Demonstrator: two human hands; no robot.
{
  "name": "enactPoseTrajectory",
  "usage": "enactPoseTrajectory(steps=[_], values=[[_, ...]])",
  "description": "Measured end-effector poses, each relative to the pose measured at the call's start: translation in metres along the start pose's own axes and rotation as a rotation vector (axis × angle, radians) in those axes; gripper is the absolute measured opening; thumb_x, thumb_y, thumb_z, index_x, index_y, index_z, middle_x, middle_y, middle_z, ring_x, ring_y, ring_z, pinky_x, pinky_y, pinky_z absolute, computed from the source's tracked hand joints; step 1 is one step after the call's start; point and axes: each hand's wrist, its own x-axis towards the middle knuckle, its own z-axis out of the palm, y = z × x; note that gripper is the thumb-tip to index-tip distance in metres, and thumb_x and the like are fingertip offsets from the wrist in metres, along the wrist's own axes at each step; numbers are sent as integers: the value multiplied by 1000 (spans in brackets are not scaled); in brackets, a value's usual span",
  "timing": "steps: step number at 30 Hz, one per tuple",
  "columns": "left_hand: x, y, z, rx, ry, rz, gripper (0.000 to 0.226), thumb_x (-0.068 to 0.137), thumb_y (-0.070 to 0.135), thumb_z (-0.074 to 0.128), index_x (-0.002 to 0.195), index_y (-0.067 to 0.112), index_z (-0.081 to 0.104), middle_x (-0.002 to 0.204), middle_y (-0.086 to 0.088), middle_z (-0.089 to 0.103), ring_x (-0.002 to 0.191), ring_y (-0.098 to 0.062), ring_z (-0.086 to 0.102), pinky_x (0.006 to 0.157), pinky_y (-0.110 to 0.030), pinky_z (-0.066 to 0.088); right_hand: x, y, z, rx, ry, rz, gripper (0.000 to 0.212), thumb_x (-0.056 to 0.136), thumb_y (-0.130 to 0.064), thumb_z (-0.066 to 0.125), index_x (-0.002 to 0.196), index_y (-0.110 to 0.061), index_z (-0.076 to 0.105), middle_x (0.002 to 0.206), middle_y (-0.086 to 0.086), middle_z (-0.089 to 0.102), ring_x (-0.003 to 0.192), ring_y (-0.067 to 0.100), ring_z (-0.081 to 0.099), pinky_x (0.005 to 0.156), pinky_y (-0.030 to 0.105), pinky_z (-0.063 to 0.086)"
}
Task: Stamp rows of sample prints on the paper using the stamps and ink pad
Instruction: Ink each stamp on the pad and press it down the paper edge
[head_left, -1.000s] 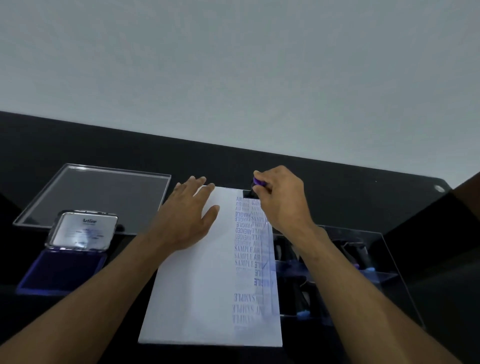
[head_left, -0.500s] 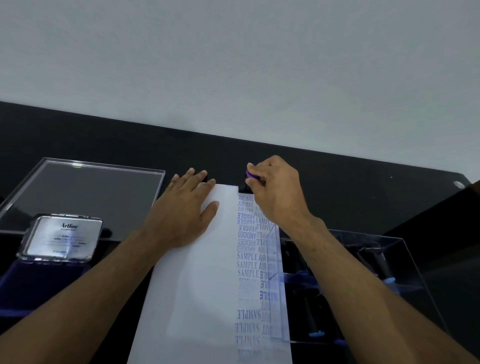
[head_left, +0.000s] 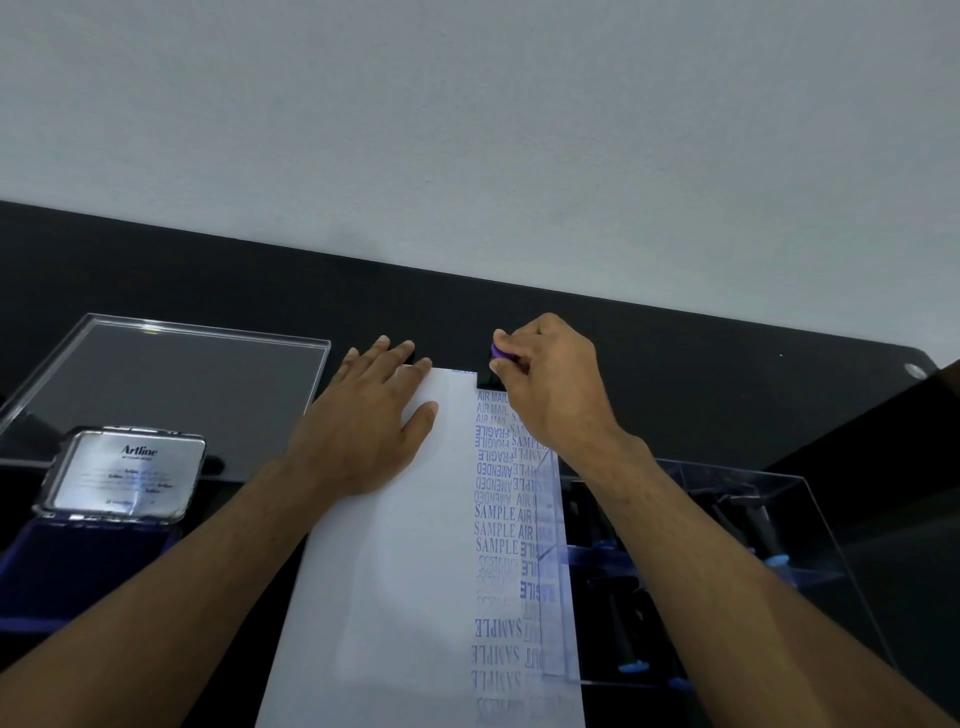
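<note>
A white sheet of paper (head_left: 405, 582) lies lengthwise on the black table, with columns of blue prints (AIR MAIL, FRAGILE, AMENDED, SAMPLE) down its right side. My left hand (head_left: 369, 421) rests flat on the paper's far left corner, fingers straight. My right hand (head_left: 550, 384) grips a black stamp with a purple top (head_left: 500, 358) and holds it down on the paper's far edge, above the AIR MAIL prints. The ink pad (head_left: 67, 566) lies open at the left, its silver Artline lid (head_left: 124, 475) raised.
A clear acrylic lid (head_left: 171, 384) lies flat at the far left behind the ink pad. To the right of the paper stands a clear acrylic box (head_left: 810, 551) holding several black stamps with blue tips; its left wall overlaps the paper's right edge. A pale wall rises behind the table.
The view has shifted closer to the table. Both hands keep their places on the paper's far edge, the right still gripping the stamp there.
</note>
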Motion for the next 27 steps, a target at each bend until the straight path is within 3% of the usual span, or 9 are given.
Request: enactPoseTrajectory(steps=[5,10,20,24,27], values=[[-1,1,0,-5,3,0,68,97,57,23,155,24,35,164,-1,26,154,-21,12,126,-43,7,1,-1,-1,-30,-23,19,26,95,-25,61,118,-13,69,106,0,61,86,6,53,78,15,43],[-1,0,1,-7,10,5,67,97,56,24,155,24,35,164,-1,27,154,-21,12,126,-42,7,6,-4,-2,-34,-54,72,24,93,-27,65,113,-14,72,104,-1,63,85,11,62,79,19,51],[-1,-1,2,-22,10,9,67,97,56,25,155,24,34,165,-1,25,155,-20,10,125,-41,4,6,-4,-5,41,-38,87,25,89,-20,71,113,-14,73,103,-1,64,87,8,60,84,21,52],[-1,-1,1,-23,7,6,67,97,56,24,156,24,33,165,0,24,155,-20,9,126,-41,4,7,-3,-4,45,-37,104,24,88,-20,72,111,-14,73,101,-3,64,83,6,58,74,8,42],[-1,0,1,-30,8,3,68,97,56,24,156,24,34,165,0,25,155,-20,10,126,-41,5,8,-3,-4,33,-45,108,24,88,-20,72,112,-15,73,102,-3,64,84,6,57,75,10,43]])
